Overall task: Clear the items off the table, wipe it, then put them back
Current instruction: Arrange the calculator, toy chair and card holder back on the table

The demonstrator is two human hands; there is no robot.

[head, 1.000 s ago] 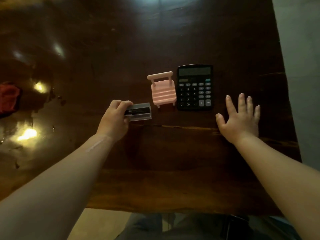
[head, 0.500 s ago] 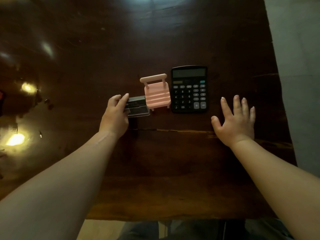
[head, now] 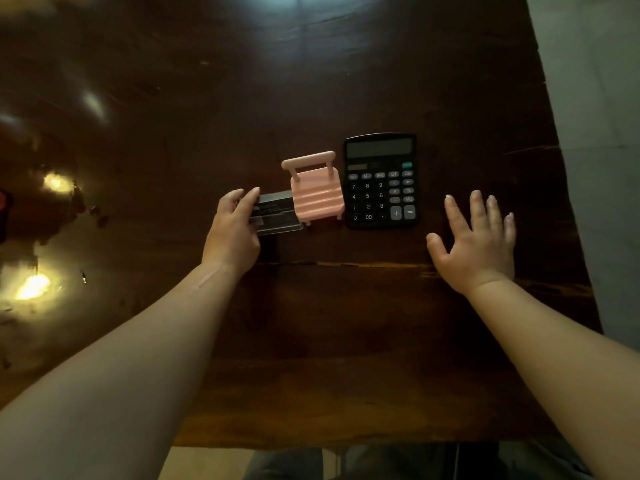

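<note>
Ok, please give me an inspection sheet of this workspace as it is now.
Surface: dark glossy table, lamp glare at left.
Job's things: calculator flat; pink chair upright, just left of it; clear case left of the chair, in the left hand.
Clutter: dark specks near the glare; a red thing at the left edge, cut off.
Hands: left hand pinches the case; right hand open, fingers spread, right of the calculator.
Cables: nothing seen.
Surroundings: grey floor at right; the person's lap at the near edge.
</note>
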